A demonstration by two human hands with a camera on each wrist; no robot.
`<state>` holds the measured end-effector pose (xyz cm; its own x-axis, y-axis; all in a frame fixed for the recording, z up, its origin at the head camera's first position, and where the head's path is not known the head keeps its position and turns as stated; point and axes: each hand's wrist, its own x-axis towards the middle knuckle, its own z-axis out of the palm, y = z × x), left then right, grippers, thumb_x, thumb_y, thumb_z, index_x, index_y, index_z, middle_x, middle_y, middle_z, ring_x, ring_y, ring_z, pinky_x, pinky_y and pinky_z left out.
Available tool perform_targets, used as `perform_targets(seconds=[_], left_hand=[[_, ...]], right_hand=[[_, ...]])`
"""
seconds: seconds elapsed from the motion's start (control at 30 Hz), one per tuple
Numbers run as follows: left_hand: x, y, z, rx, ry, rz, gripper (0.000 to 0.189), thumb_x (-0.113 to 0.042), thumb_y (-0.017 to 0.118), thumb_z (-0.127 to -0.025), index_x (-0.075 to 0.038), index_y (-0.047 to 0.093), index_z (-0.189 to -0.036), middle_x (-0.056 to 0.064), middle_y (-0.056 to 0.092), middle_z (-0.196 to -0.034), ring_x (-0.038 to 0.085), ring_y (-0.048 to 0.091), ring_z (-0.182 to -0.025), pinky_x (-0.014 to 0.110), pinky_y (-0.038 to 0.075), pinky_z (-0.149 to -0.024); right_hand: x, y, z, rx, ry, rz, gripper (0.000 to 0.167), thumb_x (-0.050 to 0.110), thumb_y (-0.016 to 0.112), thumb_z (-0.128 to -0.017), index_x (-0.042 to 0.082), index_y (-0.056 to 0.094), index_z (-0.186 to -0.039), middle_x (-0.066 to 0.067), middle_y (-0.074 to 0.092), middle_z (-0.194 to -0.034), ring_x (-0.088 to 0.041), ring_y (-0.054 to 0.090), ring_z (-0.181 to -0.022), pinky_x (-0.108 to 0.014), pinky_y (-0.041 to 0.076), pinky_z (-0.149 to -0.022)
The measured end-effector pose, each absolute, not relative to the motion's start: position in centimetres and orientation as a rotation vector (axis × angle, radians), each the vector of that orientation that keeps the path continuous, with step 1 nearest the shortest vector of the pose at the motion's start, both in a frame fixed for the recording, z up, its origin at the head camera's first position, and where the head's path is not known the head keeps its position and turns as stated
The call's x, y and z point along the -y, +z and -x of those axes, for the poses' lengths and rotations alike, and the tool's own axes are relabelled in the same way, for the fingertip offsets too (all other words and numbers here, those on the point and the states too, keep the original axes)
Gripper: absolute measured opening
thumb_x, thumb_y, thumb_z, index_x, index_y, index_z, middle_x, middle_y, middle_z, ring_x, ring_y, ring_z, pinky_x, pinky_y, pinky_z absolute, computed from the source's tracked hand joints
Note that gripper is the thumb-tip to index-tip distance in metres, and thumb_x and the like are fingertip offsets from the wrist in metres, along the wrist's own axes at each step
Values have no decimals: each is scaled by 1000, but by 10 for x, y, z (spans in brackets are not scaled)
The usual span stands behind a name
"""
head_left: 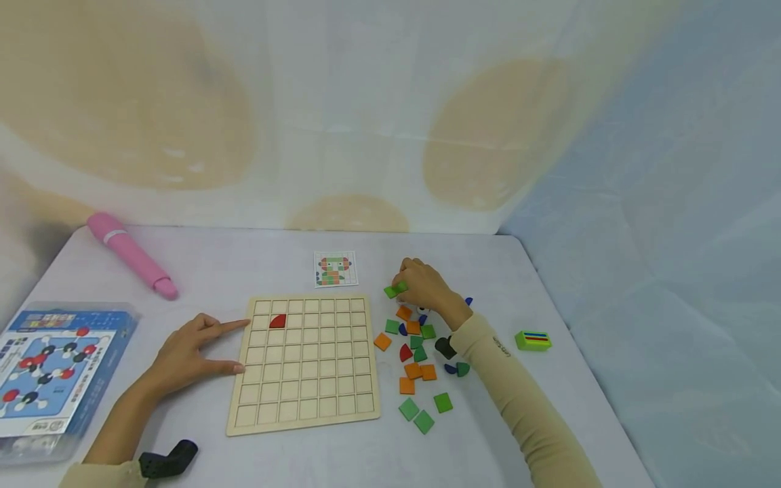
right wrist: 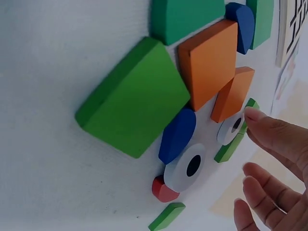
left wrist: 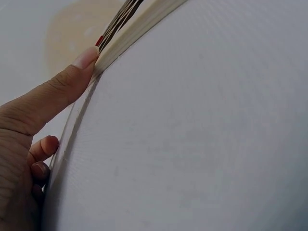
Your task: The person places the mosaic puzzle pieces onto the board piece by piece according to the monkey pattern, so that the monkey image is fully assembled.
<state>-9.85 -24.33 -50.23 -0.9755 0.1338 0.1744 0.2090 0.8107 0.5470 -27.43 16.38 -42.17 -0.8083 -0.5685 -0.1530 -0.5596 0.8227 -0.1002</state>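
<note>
My left hand [head_left: 192, 349] lies at the left side of the wooden grid board [head_left: 250, 423], thumb and index finger spread, their tips touching its edge. In the left wrist view the thumb [left wrist: 57, 89] presses against the board's rim. One red quarter-round piece [head_left: 277, 321] sits in a cell near the board's top left. Beyond the loose pieces, my right hand [head_left: 424, 285] pinches a green square tile [head_left: 401, 287] at its fingertips, beside another green tile [head_left: 390, 292]. In the right wrist view the thumb partly hides the tile, next to a white eye piece [right wrist: 231, 128].
Orange tiles [head_left: 407, 385], green tiles [head_left: 443, 402] and blue half-rounds [head_left: 450, 369] lie scattered right of the board. A pattern card [head_left: 335, 269] is behind it. A yellow-green block [head_left: 533, 341] stands far right; a pink umbrella-like roll [head_left: 134, 257] and boxed set [head_left: 55, 373] are left.
</note>
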Motion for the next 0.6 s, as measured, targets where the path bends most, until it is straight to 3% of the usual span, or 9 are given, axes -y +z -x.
perform_targets(seconds=[0.23,0.6], left_hand=[[243,-503,98,2868,-906,276,80,-51,89,-64,-23,64,-134,-1,46,-93,13,35,-77,28,27,-68],[244,-500,99,2881,-915,265,79,-51,89,-64,-22,64,-134,0,47,-93,13,37,-77,28,28,-68]], right_hand=[[-160,-421,276,-2822,-63,889,32,23,81,-84,12,76,-113,-9,56,-112,-24,52,-105,-39,48,-90],[-153,-422,279,-2803,-74,916,24,26,78,-86,5,77,-98,-9,59,-116,-25,54,-109,-38,48,-93]])
